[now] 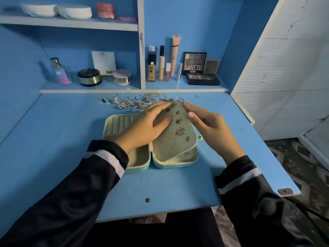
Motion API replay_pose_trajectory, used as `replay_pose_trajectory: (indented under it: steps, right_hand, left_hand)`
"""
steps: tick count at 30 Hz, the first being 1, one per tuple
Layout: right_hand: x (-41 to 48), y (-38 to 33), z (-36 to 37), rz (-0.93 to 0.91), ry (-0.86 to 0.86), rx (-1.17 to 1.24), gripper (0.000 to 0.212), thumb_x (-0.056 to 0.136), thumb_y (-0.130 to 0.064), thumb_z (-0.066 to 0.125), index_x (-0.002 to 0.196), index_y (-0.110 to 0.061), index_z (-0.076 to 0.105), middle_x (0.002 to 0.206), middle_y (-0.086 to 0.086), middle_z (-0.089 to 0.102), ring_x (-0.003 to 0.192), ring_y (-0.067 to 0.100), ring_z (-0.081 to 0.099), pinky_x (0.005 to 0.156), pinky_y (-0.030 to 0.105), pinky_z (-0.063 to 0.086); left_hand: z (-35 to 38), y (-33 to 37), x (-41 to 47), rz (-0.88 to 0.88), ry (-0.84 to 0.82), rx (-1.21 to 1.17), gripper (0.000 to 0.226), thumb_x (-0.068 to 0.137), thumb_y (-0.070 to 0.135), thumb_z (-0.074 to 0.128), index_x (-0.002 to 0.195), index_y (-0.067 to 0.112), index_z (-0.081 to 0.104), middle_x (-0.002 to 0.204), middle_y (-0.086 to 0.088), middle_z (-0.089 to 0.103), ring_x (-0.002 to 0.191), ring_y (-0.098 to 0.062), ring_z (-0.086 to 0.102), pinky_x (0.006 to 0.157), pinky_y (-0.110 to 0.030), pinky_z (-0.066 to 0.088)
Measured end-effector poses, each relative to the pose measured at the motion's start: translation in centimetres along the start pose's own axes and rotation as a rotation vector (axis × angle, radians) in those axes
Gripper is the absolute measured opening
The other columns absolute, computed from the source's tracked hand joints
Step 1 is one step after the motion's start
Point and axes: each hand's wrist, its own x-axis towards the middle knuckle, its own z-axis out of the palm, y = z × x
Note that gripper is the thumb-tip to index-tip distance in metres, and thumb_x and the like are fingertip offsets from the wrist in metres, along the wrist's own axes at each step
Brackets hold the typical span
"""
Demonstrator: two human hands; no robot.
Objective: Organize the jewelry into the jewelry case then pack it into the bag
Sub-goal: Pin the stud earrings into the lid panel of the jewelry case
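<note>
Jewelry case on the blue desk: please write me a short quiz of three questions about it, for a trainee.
1. True or false: the jewelry case is closed.
2. Where does the loose jewelry pile lie? A) inside the case B) on the desk behind the case C) on the upper shelf
3. Fill in: the left hand and right hand hold the tilted earring panel, which carries several ____.
Key: 1 false; 2 B; 3 earrings.
</note>
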Motion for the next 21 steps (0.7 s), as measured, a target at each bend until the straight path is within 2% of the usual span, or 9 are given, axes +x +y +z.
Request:
replay_pose_trajectory:
  steps: [2,8,15,19,21]
  right_hand:
    - [-0.5,0.8,-0.1,0.033,0.019,-0.011,0.033,0.098,-0.016,0.055,0.13,-0.008,0.06,0.135,-0.005,0.058,0.123,-0.006,0.051,0.098,0.012,0.042]
    - [-1.5,2.7,0.1,0.082,0.049,-0.097,0.032,0.1,-0.013,0.052,0.131,-0.01,0.059,0.135,-0.01,0.055,0.117,-0.016,0.049,0.101,0.005,0.035]
    - [-1.9,3.6,0.7,0.082,0.051,-0.301,0.034,0.098,-0.019,0.055,0.132,-0.014,0.059,0.14,-0.01,0.052,0.129,-0.002,0.045,0.108,0.01,0.032]
    - [-1.9,3.6,0.8,0.013,0.075,-0.431,0.033,0.099,-0.018,0.053,0.13,-0.013,0.061,0.139,-0.004,0.055,0.127,0.003,0.049,0.107,0.012,0.034]
    - [-1.7,3.5,0.6,-0.02,0.071,-0.479,0.031,0.098,-0.017,0.054,0.127,-0.012,0.064,0.135,-0.002,0.059,0.12,0.003,0.053,0.1,0.006,0.036]
  left_hand:
    - [0.4,-0.2,0.0,0.005,-0.017,0.073,0.049,0.099,0.033,0.055,0.145,0.021,0.046,0.149,0.008,0.041,0.136,-0.002,0.035,0.115,-0.02,0.025]
    - [0.6,-0.1,-0.2,0.01,-0.077,0.23,0.048,0.1,0.039,0.052,0.145,0.025,0.044,0.15,0.01,0.04,0.136,-0.007,0.039,0.112,-0.025,0.029]
    - [0.6,0.4,-0.3,-0.022,-0.133,0.353,0.051,0.1,0.043,0.048,0.147,0.025,0.042,0.153,0.01,0.037,0.137,-0.012,0.039,0.112,-0.028,0.027]
    - [0.5,0.4,-0.2,-0.016,-0.172,0.385,0.051,0.1,0.044,0.045,0.148,0.026,0.04,0.156,0.011,0.033,0.141,-0.012,0.034,0.115,-0.029,0.022]
    - [0.4,0.4,0.1,-0.011,-0.204,0.408,0.052,0.101,0.045,0.043,0.149,0.026,0.038,0.158,0.01,0.03,0.143,-0.012,0.03,0.116,-0.029,0.02]
